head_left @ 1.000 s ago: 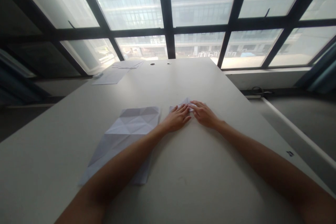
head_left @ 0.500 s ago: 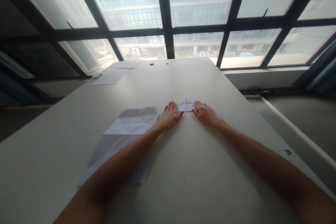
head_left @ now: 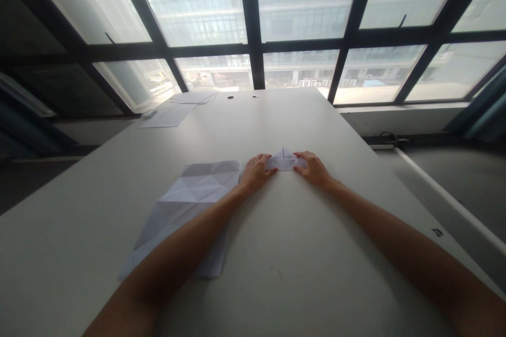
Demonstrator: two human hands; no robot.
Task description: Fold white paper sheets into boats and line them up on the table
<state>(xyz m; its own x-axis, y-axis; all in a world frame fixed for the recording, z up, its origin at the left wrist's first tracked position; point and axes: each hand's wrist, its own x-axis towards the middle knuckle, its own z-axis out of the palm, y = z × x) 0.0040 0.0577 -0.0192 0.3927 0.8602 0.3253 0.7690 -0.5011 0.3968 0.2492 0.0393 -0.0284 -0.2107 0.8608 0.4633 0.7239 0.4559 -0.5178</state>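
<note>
A small folded piece of white paper (head_left: 283, 161) lies on the white table, with a pointed top and a flat lower edge. My left hand (head_left: 258, 171) grips its left end, thumb along the near edge and fingers behind. At the right end, my right hand (head_left: 312, 167) holds the paper between thumb and fingers in the same way. The fingers partly cover both ends. Beside my left hand lies a larger creased sheet of paper (head_left: 197, 189), partly hidden under my left forearm.
More white paper sheets (head_left: 169, 116) lie at the table's far left. Two small dark round spots, one a hole (head_left: 230, 97), are near the far edge. A small dark sticker (head_left: 437, 232) sits by the right edge of the table (head_left: 269, 253). Windows stand beyond.
My hands have gone from lying flat on the ends of the folded paper to gripping them between thumbs and fingers. The right hand has shifted slightly outward, showing more paper.
</note>
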